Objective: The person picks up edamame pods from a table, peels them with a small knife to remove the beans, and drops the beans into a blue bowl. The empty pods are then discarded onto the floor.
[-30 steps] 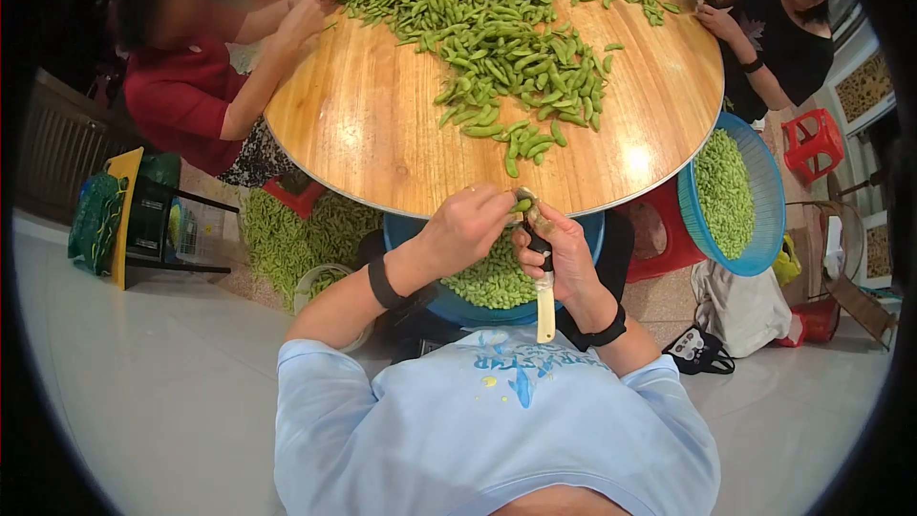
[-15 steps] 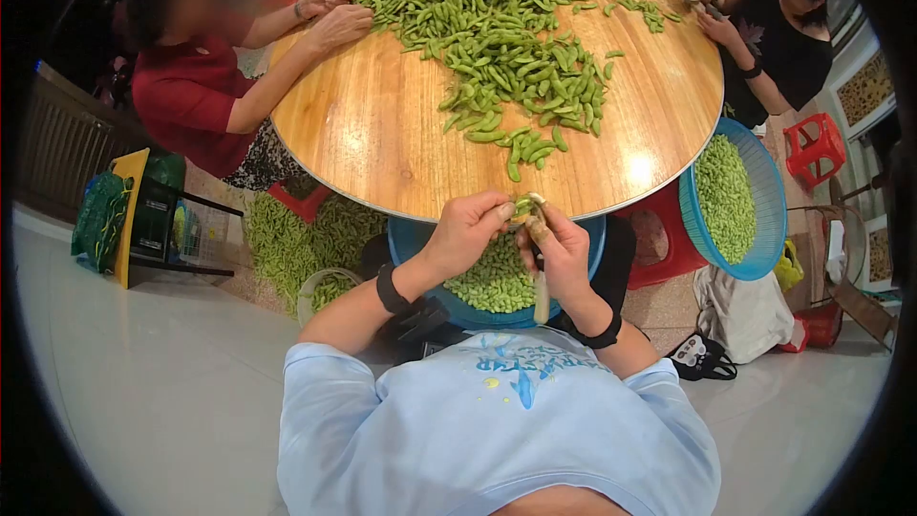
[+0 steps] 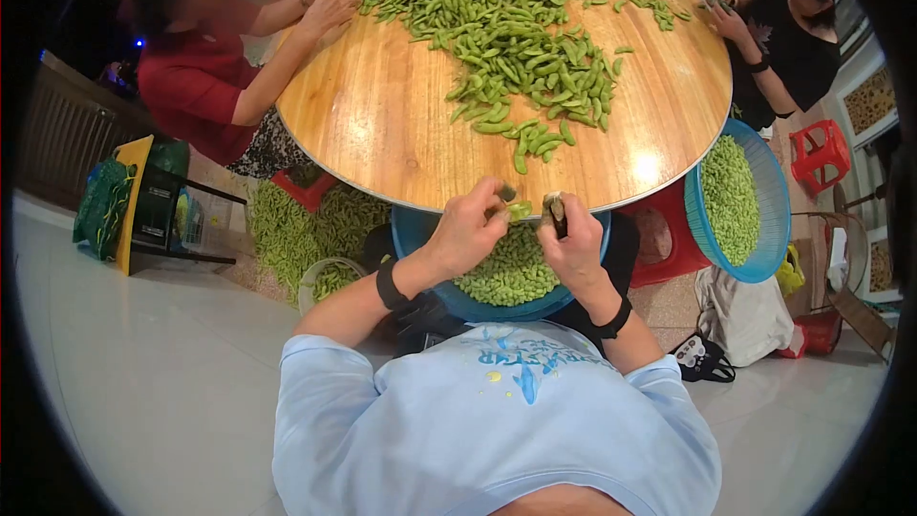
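Observation:
My left hand (image 3: 470,229) pinches a green bean pod (image 3: 519,210) between its fingertips, just off the near edge of the round wooden table (image 3: 382,124). One fingertip on that hand looks dark. Right beside it, my right hand (image 3: 573,244) is closed, with something dark at its thumb and fingertips that I cannot make out. Both hands are above a blue basin (image 3: 420,239) of shelled green beans (image 3: 508,272). A large heap of bean pods (image 3: 487,0) covers the far part of the table, with a few loose pods (image 3: 540,141) nearer me.
A person in a red top (image 3: 196,76) sits at the left and a person in black (image 3: 798,48) at the right, both with hands at the table. A blue basket of beans (image 3: 745,263) stands at right, near red stools (image 3: 820,155). Pods (image 3: 287,239) lie on the floor at left.
My hands have moved slightly apart; the left one now shows a pod at its fingertips. The pale long piece under my right hand is gone from sight. The view has shifted slightly.

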Demonstrator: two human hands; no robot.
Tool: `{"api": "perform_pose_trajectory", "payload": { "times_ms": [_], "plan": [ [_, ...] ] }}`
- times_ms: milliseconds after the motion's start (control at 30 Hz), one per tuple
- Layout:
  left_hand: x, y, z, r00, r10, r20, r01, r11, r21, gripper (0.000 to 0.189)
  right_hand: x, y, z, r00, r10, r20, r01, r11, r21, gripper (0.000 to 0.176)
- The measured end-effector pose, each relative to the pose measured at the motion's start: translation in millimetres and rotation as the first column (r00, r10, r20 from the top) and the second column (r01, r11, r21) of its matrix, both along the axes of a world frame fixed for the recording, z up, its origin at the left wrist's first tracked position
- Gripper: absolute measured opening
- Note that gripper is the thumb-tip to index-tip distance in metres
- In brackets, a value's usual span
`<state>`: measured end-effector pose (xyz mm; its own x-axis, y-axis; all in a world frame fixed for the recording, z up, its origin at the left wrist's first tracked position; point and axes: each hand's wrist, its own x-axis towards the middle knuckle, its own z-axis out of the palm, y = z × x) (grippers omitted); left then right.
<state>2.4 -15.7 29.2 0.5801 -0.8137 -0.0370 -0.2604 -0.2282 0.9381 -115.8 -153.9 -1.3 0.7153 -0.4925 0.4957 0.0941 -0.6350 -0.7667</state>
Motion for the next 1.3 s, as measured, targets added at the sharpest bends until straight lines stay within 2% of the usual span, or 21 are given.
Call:
{"api": "perform_pose_trajectory", "payload": {
  "times_ms": [67, 200, 233, 267, 333, 400, 533, 600, 700, 767, 800, 833, 867, 933, 1000, 1067, 1100, 1133, 1200, 1233, 1300],
  "plan": [
    [1, 0, 3, 0.997, 0.001, 0.08, -0.002, 1.0, 0.02, 0.026, -2, -1, -3, 0.998, 0.06, 0.005, -0.06, 0.997, 0.047, 0.024],
    [-5, -1, 3, 0.976, -0.02, 0.218, 0.026, 0.999, -0.024, 0.024, 1, 3, 3, 0.987, 0.15, 0.056, -0.151, 0.988, 0.014, 0.024],
    [-8, -3, 1, 0.965, -0.028, 0.26, 0.056, 0.993, -0.101, 0.024, 1, 3, 3, 0.986, 0.155, 0.06, -0.156, 0.988, 0.014, 0.024],
    [-10, -2, -1, 0.952, -0.02, 0.305, 0.077, 0.982, -0.175, 0.025, 1, 3, 2, 0.989, 0.146, 0.011, -0.147, 0.986, 0.081, 0.024],
    [-9, 1, -3, 0.946, -0.035, 0.322, 0.088, 0.984, -0.152, 0.023, 0, 3, -1, 0.983, 0.171, -0.07, -0.148, 0.956, 0.255, 0.023],
    [-6, 2, -3, 0.894, -0.118, 0.433, 0.204, 0.966, -0.159, 0.023, -1, 0, -2, 0.974, 0.211, -0.087, -0.177, 0.939, 0.294, 0.024],
    [-6, 7, -9, 0.885, -0.174, 0.431, 0.267, 0.95, -0.163, 0.024, -2, -4, -7, 0.949, 0.275, -0.156, -0.239, 0.947, 0.214, 0.025],
    [-7, 13, -5, 0.855, -0.21, 0.475, 0.307, 0.942, -0.137, 0.023, 0, -4, -3, 0.941, 0.298, -0.16, -0.287, 0.954, 0.084, 0.023],
    [-1, 37, -3, 0.853, -0.167, 0.494, 0.282, 0.945, -0.167, 0.022, -2, 1, 0, 0.917, 0.359, -0.173, -0.339, 0.931, 0.133, 0.019],
    [8, 75, 8, 0.792, -0.206, 0.574, 0.191, 0.978, 0.088, 0.018, -6, 4, -1, 0.895, 0.387, -0.223, -0.359, 0.92, 0.154, 0.019],
    [15, 94, 25, 0.814, -0.303, 0.496, 0.137, 0.929, 0.343, 0.012, -8, 5, -3, 0.876, 0.428, -0.223, -0.412, 0.904, 0.117, 0.019],
    [18, 107, 43, 0.824, -0.35, 0.445, 0.04, 0.82, 0.572, 0.005, -12, 6, -5, 0.858, 0.46, -0.227, -0.454, 0.887, 0.082, 0.019],
    [29, 131, 27, 0.762, -0.394, 0.514, 0.013, 0.803, 0.596, 0.004, -15, 8, -8, 0.87, 0.434, -0.235, -0.424, 0.901, 0.094, 0.019],
    [44, 167, 8, 0.703, -0.5, 0.506, -0.044, 0.679, 0.733, 0.014, -16, 9, -16, 0.863, 0.483, -0.148, -0.466, 0.874, 0.135, 0.02],
    [57, 184, 1, 0.695, -0.513, 0.504, -0.187, 0.548, 0.816, 0.015, -22, 3, -21, 0.844, 0.473, -0.253, -0.429, 0.878, 0.212, 0.02],
    [87, 173, 9, 0.697, -0.307, 0.648, -0.345, 0.648, 0.679, 0.018, -27, 2, -26, 0.827, 0.535, -0.172, -0.359, 0.738, 0.572, 0.017],
    [109, 168, 18, 0.665, -0.193, 0.721, -0.464, 0.65, 0.602, 0.018, -27, 7, -18, 0.852, 0.515, -0.091, -0.36, 0.703, 0.614, 0.016],
    [129, 160, 28, 0.618, -0.073, 0.783, -0.58, 0.629, 0.517, 0.02, -30, 8, -15, 0.854, 0.51, -0.104, -0.347, 0.708, 0.615, 0.016],
    [154, 135, 57, 0.402, 0.138, 0.905, -0.715, 0.665, 0.216, 0.018, -32, 7, -11, 0.836, 0.536, -0.119, -0.254, 0.569, 0.782, 0.019],
    [164, 125, 55, 0.39, 0.146, 0.909, -0.719, 0.665, 0.201, 0.018, -32, 7, -14, 0.843, 0.534, -0.065, -0.278, 0.536, 0.797, 0.022],
    [174, 89, 43, 0.468, 0.19, 0.863, -0.58, 0.803, 0.138, 0.02, -29, 8, -17, 0.865, 0.502, 0.006, -0.259, 0.436, 0.862, 0.023]
  ]
}}
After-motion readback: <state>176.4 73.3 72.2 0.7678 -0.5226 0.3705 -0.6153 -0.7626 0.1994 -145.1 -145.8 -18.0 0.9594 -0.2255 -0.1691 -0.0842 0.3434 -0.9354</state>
